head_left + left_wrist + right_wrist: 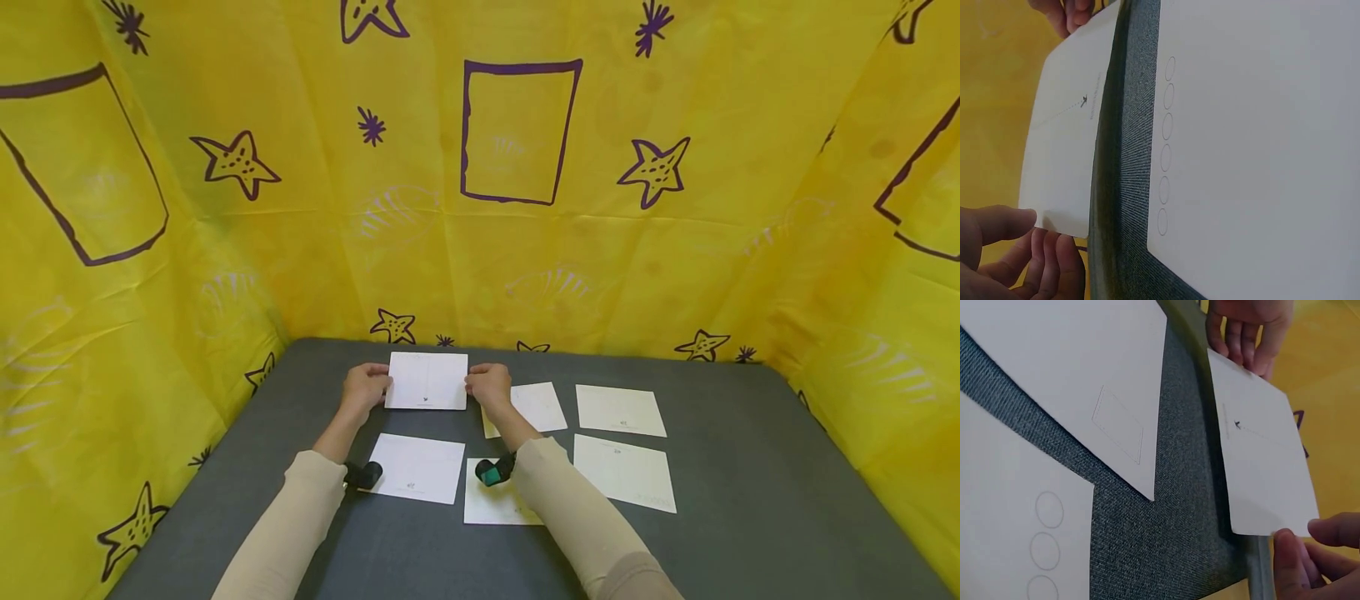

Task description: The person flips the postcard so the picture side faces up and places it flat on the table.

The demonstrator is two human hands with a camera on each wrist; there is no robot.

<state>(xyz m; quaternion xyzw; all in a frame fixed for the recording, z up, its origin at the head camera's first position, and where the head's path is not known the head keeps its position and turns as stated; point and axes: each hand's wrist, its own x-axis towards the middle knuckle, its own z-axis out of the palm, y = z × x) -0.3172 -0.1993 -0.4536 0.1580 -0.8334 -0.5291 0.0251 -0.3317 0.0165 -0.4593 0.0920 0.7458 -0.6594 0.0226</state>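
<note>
Both hands hold one white postcard (427, 382) at the far side of the grey table, blank writing side showing. My left hand (366, 386) pinches its left edge between thumb and fingers. At the opposite short edge, my right hand (489, 386) pinches it the same way. A small dark bird-like mark and a faint dividing line show on the postcard (1063, 125) in the left wrist view. In the right wrist view, the held postcard (1263, 450) tilts up from the table, a shadow beneath its lower edge.
Several more white postcards lie on the grey table (750, 500): one postcard (420, 468) at front left, another (540, 407) partly behind the right wrist, one (487, 508) under the right forearm, and two (621, 410) at right. A yellow patterned curtain (420, 275) encloses the table.
</note>
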